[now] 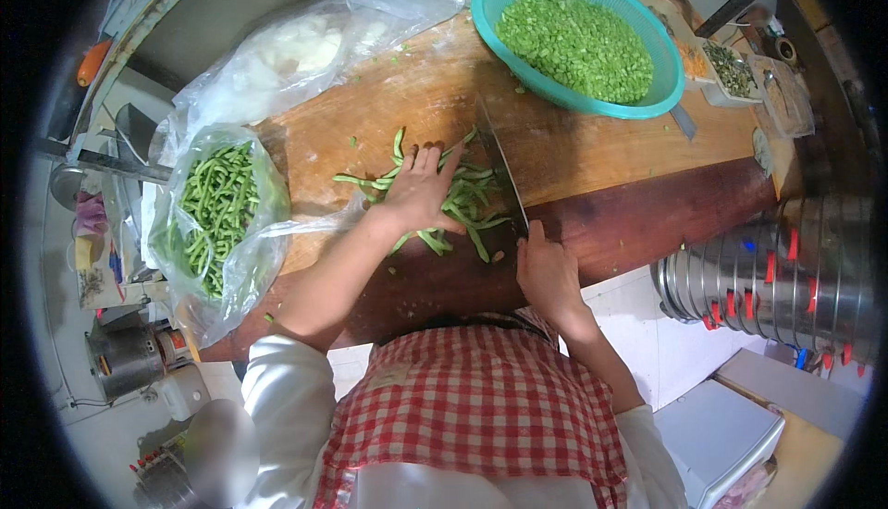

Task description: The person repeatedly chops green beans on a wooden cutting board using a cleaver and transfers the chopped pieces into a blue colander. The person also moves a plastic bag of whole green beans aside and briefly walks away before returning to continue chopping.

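Whole green beans [472,197] lie in a loose bunch on the wooden worktop [416,120]. My left hand [420,186] rests flat over them with its fingers spread; part of the bunch is hidden beneath it. Just right of the beans, my right hand [548,266] grips the handle of a large kitchen knife [503,165]. Its long blade points away from me with the flat side nearly upright. The blade's lower edge is too dark to tell whether it touches the wood. More green beans [218,210] fill an open clear plastic bag [267,259] at the left.
A turquoise plastic basket [510,58] of chopped green pieces [576,44] stands at the back right. Behind the beans lies a plastic bag with white contents [298,51]. Small food containers [732,75] sit at the far right, above stacked metal steamers [763,280].
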Tool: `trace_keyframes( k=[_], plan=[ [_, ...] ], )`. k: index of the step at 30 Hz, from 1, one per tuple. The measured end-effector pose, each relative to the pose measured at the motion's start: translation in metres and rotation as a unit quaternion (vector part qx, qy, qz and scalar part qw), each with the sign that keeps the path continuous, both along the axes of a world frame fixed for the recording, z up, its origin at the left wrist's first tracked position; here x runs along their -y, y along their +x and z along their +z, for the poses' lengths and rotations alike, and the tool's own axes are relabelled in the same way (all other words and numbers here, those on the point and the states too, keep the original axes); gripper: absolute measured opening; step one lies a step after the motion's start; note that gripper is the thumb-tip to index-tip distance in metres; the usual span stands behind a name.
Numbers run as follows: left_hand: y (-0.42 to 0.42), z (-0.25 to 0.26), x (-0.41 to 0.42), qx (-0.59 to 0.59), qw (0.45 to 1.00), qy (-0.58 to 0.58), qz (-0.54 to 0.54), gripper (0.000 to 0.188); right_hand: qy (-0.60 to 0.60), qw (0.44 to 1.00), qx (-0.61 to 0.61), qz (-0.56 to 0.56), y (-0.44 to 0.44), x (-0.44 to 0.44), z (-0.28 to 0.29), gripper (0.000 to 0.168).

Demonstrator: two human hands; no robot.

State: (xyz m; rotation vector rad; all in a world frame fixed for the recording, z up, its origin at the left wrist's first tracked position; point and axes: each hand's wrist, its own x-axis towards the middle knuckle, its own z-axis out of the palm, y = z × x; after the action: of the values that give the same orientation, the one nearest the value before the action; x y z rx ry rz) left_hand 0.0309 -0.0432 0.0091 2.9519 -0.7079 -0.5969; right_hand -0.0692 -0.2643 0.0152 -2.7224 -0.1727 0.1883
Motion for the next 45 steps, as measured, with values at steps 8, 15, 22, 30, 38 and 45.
trace_keyframes(
  k=[8, 15, 22, 30, 38, 45],
  plan=[
    [-0.017, -0.024, 0.014, 0.105, 0.985, 0.002, 0.138, 0.100, 0.000, 0.998, 0.002, -0.058, -0.002, 0.027, 0.030, 0.016],
    [-0.021, -0.019, 0.026, 0.153, 0.978, 0.025, 0.138, 0.112, -0.024, 0.998, -0.059, -0.017, -0.015, 0.000, 0.035, 0.017],
    [-0.031, -0.049, 0.045, 0.257, 0.954, 0.045, 0.147, 0.084, -0.034, 0.999, -0.009, -0.018, -0.009, 0.011, 0.036, 0.013],
    [-0.034, -0.035, 0.047, 0.227, 0.965, 0.015, 0.131, 0.074, -0.013, 0.999, -0.003, 0.039, 0.010, 0.015, 0.024, 0.014],
    [-0.029, -0.062, 0.048, 0.356, 0.916, -0.068, 0.171, 0.041, -0.041, 0.998, -0.021, 0.033, 0.022, 0.015, 0.030, 0.010],
    [-0.026, -0.054, 0.049, 0.376, 0.909, -0.112, 0.138, 0.031, -0.047, 0.998, -0.011, 0.039, 0.028, 0.007, 0.008, 0.013]
  ],
)
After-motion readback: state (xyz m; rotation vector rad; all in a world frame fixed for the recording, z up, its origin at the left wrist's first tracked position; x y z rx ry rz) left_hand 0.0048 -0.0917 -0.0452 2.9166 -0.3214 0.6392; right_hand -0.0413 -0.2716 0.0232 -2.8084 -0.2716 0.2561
